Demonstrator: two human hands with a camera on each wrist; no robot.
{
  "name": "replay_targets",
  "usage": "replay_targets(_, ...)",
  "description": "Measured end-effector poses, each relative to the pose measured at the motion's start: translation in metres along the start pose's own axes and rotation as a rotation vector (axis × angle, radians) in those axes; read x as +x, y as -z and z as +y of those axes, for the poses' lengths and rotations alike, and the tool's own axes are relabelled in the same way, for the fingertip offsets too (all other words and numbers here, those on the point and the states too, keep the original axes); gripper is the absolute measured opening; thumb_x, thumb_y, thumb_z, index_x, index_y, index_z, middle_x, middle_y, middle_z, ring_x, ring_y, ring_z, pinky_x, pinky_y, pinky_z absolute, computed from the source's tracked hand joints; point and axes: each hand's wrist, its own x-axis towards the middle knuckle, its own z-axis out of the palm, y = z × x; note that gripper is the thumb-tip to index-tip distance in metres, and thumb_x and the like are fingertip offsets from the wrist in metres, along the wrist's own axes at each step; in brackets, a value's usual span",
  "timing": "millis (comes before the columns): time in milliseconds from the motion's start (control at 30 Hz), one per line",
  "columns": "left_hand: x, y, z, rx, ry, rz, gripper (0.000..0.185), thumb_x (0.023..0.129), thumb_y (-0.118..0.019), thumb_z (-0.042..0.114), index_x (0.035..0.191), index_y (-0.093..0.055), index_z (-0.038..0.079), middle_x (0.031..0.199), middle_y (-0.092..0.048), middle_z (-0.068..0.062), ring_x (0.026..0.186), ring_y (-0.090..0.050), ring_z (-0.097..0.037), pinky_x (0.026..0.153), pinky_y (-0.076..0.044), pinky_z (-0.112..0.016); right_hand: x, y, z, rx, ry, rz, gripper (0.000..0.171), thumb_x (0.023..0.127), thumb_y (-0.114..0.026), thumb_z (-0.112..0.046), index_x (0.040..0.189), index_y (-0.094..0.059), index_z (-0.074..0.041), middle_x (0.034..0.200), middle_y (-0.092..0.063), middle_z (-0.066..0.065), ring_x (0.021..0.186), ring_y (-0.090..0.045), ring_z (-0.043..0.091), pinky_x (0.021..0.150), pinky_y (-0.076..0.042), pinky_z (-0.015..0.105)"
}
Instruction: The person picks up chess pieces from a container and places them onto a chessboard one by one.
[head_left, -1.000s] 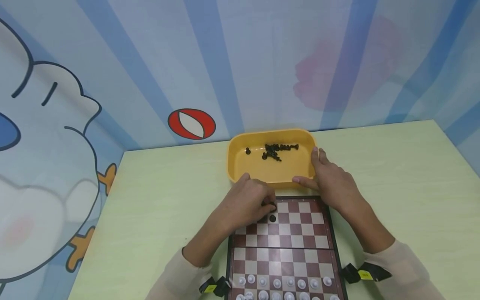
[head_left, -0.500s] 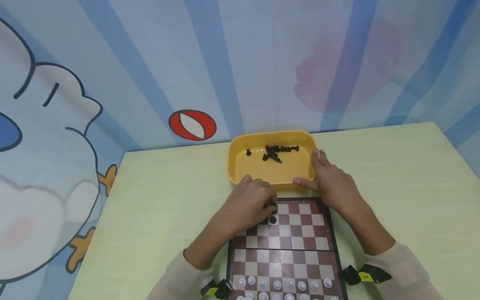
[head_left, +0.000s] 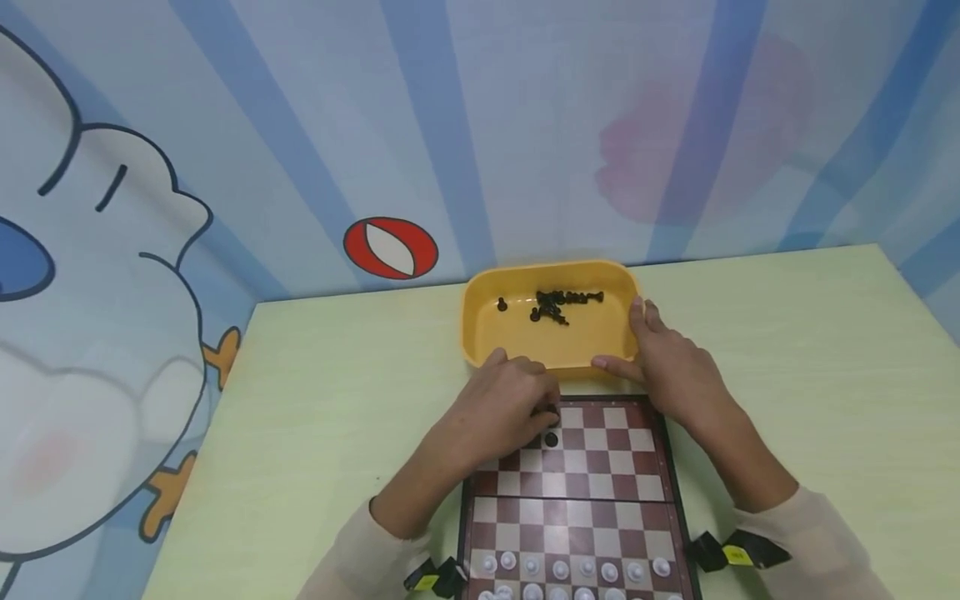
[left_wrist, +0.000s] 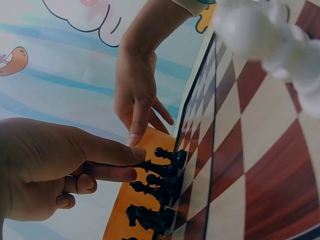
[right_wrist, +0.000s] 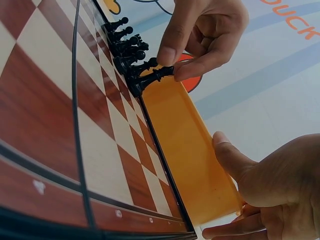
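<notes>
Cartoon wallpaper behind — blue stripes, a white duck shape at left, a red-and-white ball [head_left: 391, 247] low on the wall. Below that I see a pale green table [head_left: 315, 400] filling the lower half of the head view. On it, a yellow tray [head_left: 480, 333] at the far side w/ a small heap of black chess pieces [head_left: 558, 305] inside, one lying apart to the left. Just in front of the tray sits the chessboard [head_left: 592, 483], brown and cream squares, black rim, its far edge just beside the tray's near wall. White pieces [head_left: 570, 573] line the near rows at the bottom of the frame.

Right hand [head_left: 678, 375] rests against the tray's near right corner — fingers straight along the side wall, thumb along the front wall, not curled round anything. Left hand [head_left: 502, 408] is at the board's far left corner, thumb and index pinching a black piece [right_wrist: 156, 75] that stands in the back row; other fingers curled under. Wrist views show more black pieces in that row beside it, and one black pawn [head_left: 551, 439] on the next row, close to the fingertips. Wrist cam straps visible at both sleeves.
</notes>
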Motion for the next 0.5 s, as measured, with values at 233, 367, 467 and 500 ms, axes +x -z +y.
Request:
replay_targets(233,-0.003,0.009,-0.002,-0.029,0.004,0.067,0.016,0.092,-0.086,0.032,0.101,-0.082,0.02,0.089,-0.075,0.01,0.078,-0.057,-0.007,0.076,-0.035,-0.03,-0.001,0.002,0.0,0.005,0.001,0.002,0.11,0.1,-0.067,-0.057,0.165,-0.008,0.011,0.167,-0.02,0.038,0.135,-0.051,0.062,0.095,-0.053,0.067)
replay_targets(367,-0.004,0.014,-0.006,-0.033,0.041,0.141,0.018,0.092,-0.085,0.033,0.102,-0.083,0.019,0.091,-0.077,0.009,0.081,-0.06,-0.007,0.074,-0.036,-0.03,-0.001,0.002,-0.001,0.014,0.014,0.005,0.109,0.101,-0.067,-0.056,0.164,-0.009,0.011,0.167,-0.02,0.038,0.134,-0.051,0.062,0.095,-0.053,0.068)
replay_targets(467,-0.004,0.018,-0.011,-0.063,0.103,0.199,0.017,0.092,-0.085,0.031,0.102,-0.083,0.017,0.093,-0.079,0.007,0.086,-0.065,-0.01,0.077,-0.04,-0.032,0.0,0.001,-0.001,0.016,0.017,0.008,0.109,0.101,-0.068,-0.055,0.164,-0.009,0.012,0.167,-0.021,0.038,0.134,-0.051,0.062,0.095,-0.053,0.068)
replay_targets(500,-0.003,0.019,-0.014,-0.079,0.121,0.216,0.017,0.092,-0.086,0.03,0.101,-0.083,0.017,0.093,-0.079,0.007,0.087,-0.067,-0.011,0.079,-0.042,-0.033,0.0,0.0,-0.001,0.015,0.016,0.008,0.109,0.101,-0.068,-0.055,0.164,-0.01,0.012,0.167,-0.021,0.038,0.134,-0.051,0.062,0.095,-0.053,0.068)
